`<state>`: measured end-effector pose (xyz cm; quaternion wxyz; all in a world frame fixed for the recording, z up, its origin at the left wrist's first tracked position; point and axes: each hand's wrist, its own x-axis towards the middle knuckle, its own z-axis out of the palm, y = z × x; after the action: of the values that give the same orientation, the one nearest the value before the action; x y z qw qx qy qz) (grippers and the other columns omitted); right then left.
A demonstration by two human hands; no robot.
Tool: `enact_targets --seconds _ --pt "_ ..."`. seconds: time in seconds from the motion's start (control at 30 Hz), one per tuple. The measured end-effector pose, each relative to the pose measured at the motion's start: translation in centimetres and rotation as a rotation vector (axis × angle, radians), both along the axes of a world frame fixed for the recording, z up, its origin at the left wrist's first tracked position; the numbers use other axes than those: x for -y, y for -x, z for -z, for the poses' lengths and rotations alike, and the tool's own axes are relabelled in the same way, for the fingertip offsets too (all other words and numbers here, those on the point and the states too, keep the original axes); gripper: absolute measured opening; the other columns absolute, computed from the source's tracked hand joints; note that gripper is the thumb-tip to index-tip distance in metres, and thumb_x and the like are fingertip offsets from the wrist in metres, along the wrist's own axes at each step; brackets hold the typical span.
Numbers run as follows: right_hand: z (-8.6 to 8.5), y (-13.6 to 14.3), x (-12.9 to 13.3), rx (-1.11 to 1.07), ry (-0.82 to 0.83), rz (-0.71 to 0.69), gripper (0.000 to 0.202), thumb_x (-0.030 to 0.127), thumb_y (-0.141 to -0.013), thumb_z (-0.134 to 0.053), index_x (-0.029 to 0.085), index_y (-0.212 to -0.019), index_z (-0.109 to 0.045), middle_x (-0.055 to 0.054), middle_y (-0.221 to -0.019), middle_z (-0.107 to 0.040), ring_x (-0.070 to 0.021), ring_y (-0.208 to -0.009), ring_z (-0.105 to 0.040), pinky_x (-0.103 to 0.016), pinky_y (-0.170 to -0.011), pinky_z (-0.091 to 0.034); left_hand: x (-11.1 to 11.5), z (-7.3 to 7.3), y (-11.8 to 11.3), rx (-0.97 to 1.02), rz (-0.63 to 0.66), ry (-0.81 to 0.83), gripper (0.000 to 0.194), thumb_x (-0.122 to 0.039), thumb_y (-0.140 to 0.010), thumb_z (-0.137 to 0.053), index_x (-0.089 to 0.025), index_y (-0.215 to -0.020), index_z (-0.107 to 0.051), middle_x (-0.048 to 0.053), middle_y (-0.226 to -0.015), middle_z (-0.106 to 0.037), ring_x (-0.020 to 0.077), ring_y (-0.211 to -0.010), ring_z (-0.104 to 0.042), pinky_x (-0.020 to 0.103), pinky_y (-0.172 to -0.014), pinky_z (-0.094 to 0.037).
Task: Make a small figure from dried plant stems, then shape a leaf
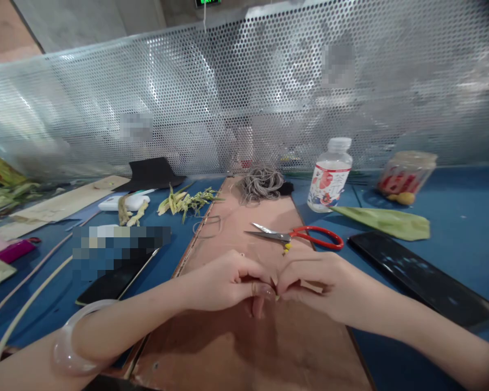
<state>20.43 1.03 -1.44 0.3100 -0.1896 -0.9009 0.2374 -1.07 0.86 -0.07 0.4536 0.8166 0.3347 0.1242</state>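
Observation:
My left hand (pixel 234 282) and my right hand (pixel 328 282) meet over the brown board (pixel 244 361). Thumb and fingers of both are pinched together, their tips almost touching. A tiny pale yellowish bit shows between the fingertips, too small and hidden to name. Just beyond my hands lie red-handled scissors (pixel 286 237) with their blades slightly apart, pointing left. Small yellow pieces (pixel 287 248) lie beside the scissors' pivot. Farther back on the board sits a tangled bundle of grey cord (pixel 261 184), and a loose loop of cord (pixel 207 225) is at the board's left edge.
Right of the board are a bottle (pixel 329 179), a jar (pixel 407 174), a green husk leaf (pixel 387 221) and a black phone (pixel 419 274). On the left lie another phone (pixel 118 271), dried plant pieces (pixel 183 201) and cables (pixel 36 296). A perforated metal screen (pixel 179 98) stands behind.

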Motion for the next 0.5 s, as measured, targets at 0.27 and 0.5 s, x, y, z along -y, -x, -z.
enact_targets --seconds 0.27,0.5 --pt "0.8 0.6 0.2 0.03 0.064 0.04 0.01 0.015 -0.082 -0.06 0.021 -0.073 -0.059 0.0 -0.074 -0.063 -0.012 -0.07 -0.056 -0.023 -0.063 -0.044 -0.3 0.5 0.0 0.037 0.081 0.159 0.021 -0.025 -0.089 -0.049 -0.015 -0.083 -0.067 0.002 -0.063 -0.069 0.0115 -0.064 -0.064 0.019 -0.064 -0.047" --pt "1.7 1.0 0.5 0.138 -0.049 0.169 0.011 0.02 -0.079 -0.065 0.02 -0.078 -0.054 0.001 -0.072 -0.054 -0.0109 -0.062 -0.049 -0.022 -0.055 -0.038 0.8 0.9 0.1 -0.01 0.086 0.054 0.018 -0.01 -0.082 -0.051 -0.014 -0.074 -0.066 0.002 -0.065 -0.069 0.0107 -0.059 -0.062 0.019 -0.062 -0.048"
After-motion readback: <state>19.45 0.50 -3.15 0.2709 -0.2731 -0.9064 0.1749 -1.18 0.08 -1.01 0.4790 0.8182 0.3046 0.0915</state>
